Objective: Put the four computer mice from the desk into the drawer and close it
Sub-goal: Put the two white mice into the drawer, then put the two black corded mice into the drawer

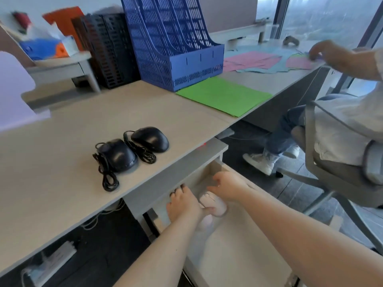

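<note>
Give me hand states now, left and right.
Left hand: in the open drawer, thumb on the pink mouse; firm grip cannot be told.
Right hand: fingers spread above that mouse, holding nothing.

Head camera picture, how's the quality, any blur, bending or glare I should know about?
Head view: the two black mice on the desk are sharp; the left hand, right hand and pale mouse in the drawer are soft with motion blur; wide-angle bending curves the desk edge and blue file rack; daylight through the window is hazy, without harsh glare.
</note>
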Action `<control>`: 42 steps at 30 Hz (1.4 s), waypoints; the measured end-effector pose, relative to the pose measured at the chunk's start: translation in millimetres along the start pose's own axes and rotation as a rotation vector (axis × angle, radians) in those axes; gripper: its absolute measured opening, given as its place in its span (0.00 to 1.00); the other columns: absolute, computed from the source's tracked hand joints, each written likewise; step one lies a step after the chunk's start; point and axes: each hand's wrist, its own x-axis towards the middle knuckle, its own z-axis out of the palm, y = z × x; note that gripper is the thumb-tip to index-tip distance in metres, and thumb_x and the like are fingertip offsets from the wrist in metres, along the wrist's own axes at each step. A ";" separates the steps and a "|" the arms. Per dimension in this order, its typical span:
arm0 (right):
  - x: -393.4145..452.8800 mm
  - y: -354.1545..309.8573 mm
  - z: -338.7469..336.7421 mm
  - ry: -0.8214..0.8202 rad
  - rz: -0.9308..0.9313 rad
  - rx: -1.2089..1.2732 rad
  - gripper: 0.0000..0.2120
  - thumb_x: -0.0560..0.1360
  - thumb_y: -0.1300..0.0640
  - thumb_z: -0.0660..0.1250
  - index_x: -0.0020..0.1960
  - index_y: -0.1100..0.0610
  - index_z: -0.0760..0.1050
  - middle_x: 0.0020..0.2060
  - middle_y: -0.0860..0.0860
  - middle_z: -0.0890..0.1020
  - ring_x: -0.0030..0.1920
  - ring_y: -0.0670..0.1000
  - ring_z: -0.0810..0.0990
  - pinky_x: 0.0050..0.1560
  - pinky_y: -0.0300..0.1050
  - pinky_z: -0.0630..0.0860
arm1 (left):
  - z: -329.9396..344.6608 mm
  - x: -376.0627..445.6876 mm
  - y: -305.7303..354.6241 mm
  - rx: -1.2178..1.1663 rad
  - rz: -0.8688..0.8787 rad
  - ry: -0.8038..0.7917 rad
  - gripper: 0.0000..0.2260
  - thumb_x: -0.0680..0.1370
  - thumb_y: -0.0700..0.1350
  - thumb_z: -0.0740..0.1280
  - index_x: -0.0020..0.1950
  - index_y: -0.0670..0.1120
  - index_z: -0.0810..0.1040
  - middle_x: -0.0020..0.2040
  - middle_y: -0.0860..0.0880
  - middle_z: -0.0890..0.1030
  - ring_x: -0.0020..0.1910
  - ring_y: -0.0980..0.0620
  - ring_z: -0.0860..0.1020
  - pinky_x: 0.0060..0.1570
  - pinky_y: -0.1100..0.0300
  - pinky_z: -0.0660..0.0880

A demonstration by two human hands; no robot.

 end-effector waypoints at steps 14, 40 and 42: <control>-75.3 -101.6 -113.7 0.405 -0.178 0.235 0.16 0.77 0.47 0.63 0.59 0.55 0.76 0.44 0.51 0.78 0.49 0.54 0.77 0.46 0.44 0.72 | -166.8 -45.4 -34.1 -0.208 0.172 0.576 0.15 0.74 0.55 0.67 0.53 0.45 0.75 0.56 0.44 0.77 0.56 0.42 0.75 0.50 0.50 0.75; 28.3 -176.9 -88.0 0.271 -0.215 0.247 0.26 0.68 0.49 0.72 0.62 0.60 0.73 0.56 0.56 0.80 0.59 0.58 0.77 0.50 0.46 0.74 | -197.2 45.4 -100.9 -0.133 0.016 0.048 0.52 0.56 0.63 0.77 0.73 0.50 0.59 0.69 0.45 0.60 0.69 0.43 0.63 0.67 0.49 0.68; 28.3 -174.4 -86.4 0.290 -0.209 0.269 0.24 0.68 0.49 0.72 0.60 0.60 0.74 0.53 0.55 0.80 0.57 0.58 0.78 0.47 0.45 0.73 | -198.8 45.4 -98.7 -0.103 0.020 0.013 0.55 0.56 0.64 0.77 0.76 0.52 0.53 0.73 0.45 0.55 0.72 0.43 0.59 0.69 0.49 0.65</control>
